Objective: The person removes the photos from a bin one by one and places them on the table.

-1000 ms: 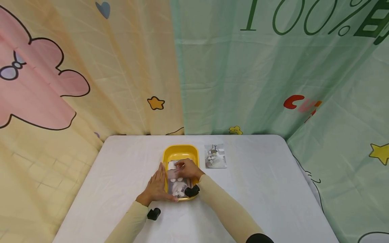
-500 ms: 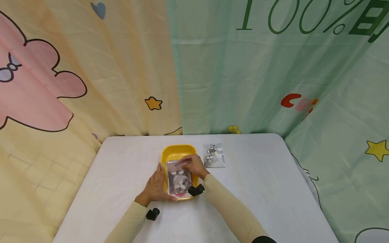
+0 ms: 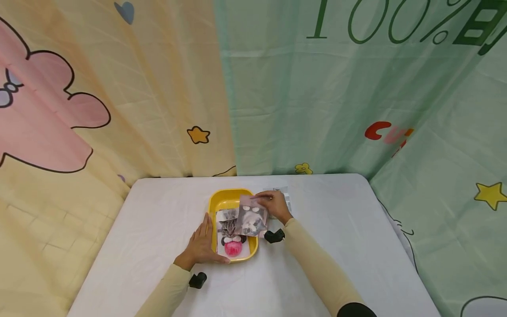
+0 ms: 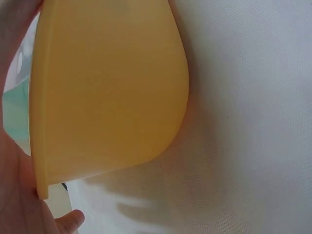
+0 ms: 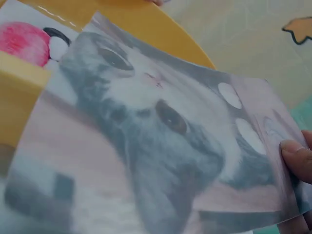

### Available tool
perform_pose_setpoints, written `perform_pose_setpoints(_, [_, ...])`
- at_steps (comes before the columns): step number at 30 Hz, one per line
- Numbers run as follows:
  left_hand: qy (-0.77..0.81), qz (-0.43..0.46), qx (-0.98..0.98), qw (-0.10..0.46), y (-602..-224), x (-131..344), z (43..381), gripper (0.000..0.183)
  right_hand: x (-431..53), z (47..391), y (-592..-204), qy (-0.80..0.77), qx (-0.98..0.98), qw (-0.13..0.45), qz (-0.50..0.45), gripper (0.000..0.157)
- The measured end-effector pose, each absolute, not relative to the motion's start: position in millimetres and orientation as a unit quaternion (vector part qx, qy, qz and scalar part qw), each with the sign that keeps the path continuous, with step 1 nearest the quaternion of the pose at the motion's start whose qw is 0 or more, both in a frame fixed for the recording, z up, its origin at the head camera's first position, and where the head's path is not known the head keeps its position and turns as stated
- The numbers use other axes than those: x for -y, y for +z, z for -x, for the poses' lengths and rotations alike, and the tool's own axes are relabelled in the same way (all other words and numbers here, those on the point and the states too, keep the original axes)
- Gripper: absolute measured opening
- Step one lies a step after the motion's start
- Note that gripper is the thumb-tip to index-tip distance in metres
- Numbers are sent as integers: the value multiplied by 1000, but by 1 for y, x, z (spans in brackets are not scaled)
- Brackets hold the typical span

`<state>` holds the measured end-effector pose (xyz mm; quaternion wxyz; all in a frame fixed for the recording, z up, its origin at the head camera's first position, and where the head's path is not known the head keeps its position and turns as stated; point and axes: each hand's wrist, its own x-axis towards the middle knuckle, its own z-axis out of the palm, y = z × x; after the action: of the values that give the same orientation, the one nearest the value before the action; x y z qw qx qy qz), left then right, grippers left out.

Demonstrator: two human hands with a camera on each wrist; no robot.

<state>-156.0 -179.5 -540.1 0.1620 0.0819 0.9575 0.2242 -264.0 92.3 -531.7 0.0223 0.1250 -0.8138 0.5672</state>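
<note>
My right hand (image 3: 274, 205) pinches the far edge of a cat photo (image 3: 252, 216), which overlaps the right rim of the yellow tray (image 3: 223, 193) in the head view. The right wrist view shows the thumb (image 5: 298, 158) on this photo's printed face, a grey-and-white cat. Inside the tray lies another cat photo (image 3: 233, 249) with a pink ball on it, partly covered by the held one. My left hand (image 3: 201, 244) rests along the tray's left side, fingers straight and thumb at the near rim. In the left wrist view, its palm lies against the rim of the tray (image 4: 112, 92).
A further photo (image 3: 286, 192) lies on the white table (image 3: 336, 237) right of the tray, mostly hidden behind my right hand. Printed curtains (image 3: 301, 97) hang close behind the table and along its sides.
My right hand has lifted the upper cat photo and carried it rightward across the tray, uncovering the photo with the pink ball. The left hand has stayed at the tray.
</note>
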Motion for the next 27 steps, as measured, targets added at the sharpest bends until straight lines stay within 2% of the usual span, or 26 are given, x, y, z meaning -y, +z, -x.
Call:
perform_pose_setpoints(9, [219,-63,-959,169,-540,177,156,156,-158,290,-530,611,792,-19,-18,22])
perform_pose_setpoints(15, [222,-56,-959,170,-539,177,156,156,-211,306,-532,605,795,-24,38,29])
perform_pose_setpoints(21, [221,-53,-959,168,-542,178,155,156,-248,317,-536,559,826,-35,67,29])
perform_pose_setpoints(27, [223,-53,-958,170,-544,178,157,156,-265,324,-544,512,853,-64,80,24])
